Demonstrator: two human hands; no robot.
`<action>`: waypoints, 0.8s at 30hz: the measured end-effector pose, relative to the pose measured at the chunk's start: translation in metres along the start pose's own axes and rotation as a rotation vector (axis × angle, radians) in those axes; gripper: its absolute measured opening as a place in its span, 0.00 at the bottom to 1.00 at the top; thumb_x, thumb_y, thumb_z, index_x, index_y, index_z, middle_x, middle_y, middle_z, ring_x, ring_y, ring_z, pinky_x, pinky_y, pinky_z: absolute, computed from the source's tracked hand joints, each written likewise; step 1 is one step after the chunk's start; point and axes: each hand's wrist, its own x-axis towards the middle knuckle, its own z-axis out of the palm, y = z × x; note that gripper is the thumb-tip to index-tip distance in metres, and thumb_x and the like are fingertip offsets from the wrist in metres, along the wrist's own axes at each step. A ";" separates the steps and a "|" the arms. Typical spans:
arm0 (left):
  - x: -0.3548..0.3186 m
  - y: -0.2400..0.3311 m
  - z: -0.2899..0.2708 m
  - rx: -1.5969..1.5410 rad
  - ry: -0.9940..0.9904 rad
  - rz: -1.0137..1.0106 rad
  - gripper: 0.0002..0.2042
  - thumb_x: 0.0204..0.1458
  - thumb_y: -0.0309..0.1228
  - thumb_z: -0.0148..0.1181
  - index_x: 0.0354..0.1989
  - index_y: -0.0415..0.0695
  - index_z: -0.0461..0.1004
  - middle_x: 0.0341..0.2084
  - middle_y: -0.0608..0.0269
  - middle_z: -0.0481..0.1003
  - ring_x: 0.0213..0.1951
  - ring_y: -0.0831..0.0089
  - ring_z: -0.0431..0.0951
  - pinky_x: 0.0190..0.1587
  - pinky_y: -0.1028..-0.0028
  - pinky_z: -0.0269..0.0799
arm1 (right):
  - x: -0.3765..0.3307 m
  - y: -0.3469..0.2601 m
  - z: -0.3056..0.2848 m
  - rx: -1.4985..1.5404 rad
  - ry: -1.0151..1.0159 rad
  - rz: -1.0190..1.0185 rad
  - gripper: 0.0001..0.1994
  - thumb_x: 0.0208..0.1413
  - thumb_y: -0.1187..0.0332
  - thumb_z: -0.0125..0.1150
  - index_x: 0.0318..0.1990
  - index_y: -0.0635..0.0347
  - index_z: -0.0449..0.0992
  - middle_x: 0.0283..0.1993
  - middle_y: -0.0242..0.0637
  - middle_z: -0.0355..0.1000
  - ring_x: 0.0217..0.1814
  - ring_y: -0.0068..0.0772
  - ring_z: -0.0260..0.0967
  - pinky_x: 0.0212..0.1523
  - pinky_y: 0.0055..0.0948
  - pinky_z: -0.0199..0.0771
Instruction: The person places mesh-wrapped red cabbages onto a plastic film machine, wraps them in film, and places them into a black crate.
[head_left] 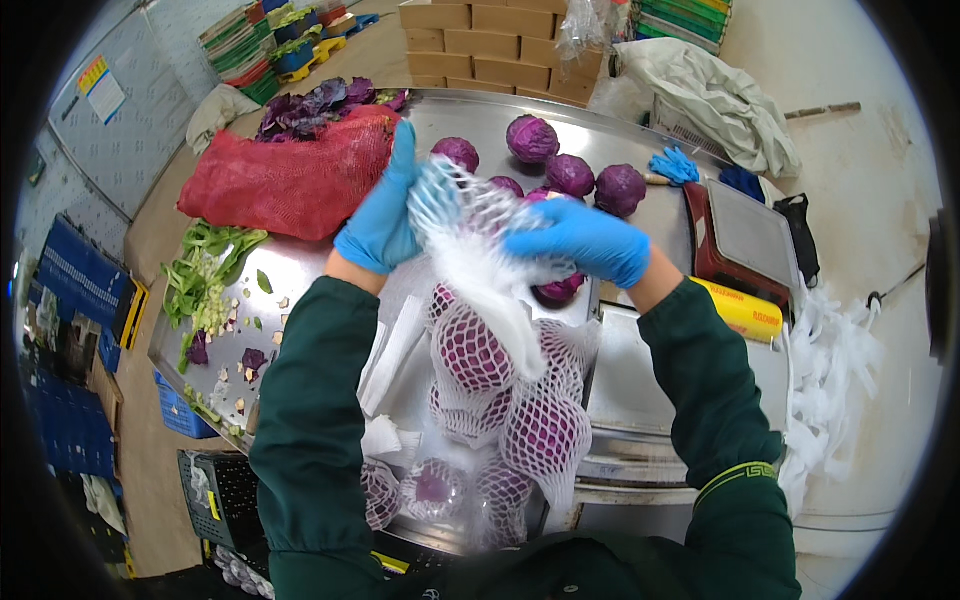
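Observation:
My left hand point(385, 215), in a blue glove, grips one side of a white foam net sleeve point(475, 215), its thumb upright and some fingers behind the netting. My right hand point(585, 240), gloved the same way, has the sleeve's other side, so the net spreads between both hands. The sleeve is slightly blurred, and its tail hangs over a purple cabbage point(470, 348) in foam netting. Against that one rests another netted cabbage point(545, 440), with several more nearer me. Beyond my hands lie bare purple cabbages, among them one round head point(532, 139).
A red mesh sack point(290, 175) lies left, near loose purple leaves point(315, 108) and green trimmings point(210, 275). On the right are a scale point(750, 235), a yellow roll point(742, 310) and crumpled blue gloves point(675, 166). Cardboard boxes point(485, 45) stand beyond the metal table point(450, 115).

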 end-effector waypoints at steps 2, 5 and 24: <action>0.018 -0.020 0.018 0.463 0.356 -0.196 0.22 0.59 0.47 0.51 0.44 0.38 0.73 0.37 0.61 0.77 0.40 0.71 0.76 0.50 0.70 0.71 | -0.001 0.001 -0.039 0.451 -0.026 -0.133 0.18 0.58 0.58 0.57 0.46 0.65 0.74 0.45 0.37 0.75 0.48 0.31 0.72 0.54 0.32 0.70; 0.018 -0.019 -0.068 1.320 0.464 -0.299 0.21 0.53 0.45 0.58 0.41 0.36 0.74 0.35 0.54 0.77 0.38 0.65 0.77 0.43 0.66 0.70 | 0.019 0.021 -0.058 0.704 0.164 0.057 0.18 0.59 0.58 0.56 0.48 0.63 0.73 0.46 0.38 0.75 0.47 0.32 0.74 0.52 0.32 0.72; 0.059 -0.107 -0.241 0.532 0.854 -0.026 0.22 0.63 0.43 0.40 0.55 0.38 0.66 0.45 0.55 0.74 0.42 0.68 0.77 0.46 0.70 0.73 | 0.076 0.219 -0.048 -0.439 0.834 0.037 0.28 0.58 0.49 0.51 0.47 0.73 0.66 0.40 0.59 0.70 0.39 0.54 0.71 0.41 0.43 0.70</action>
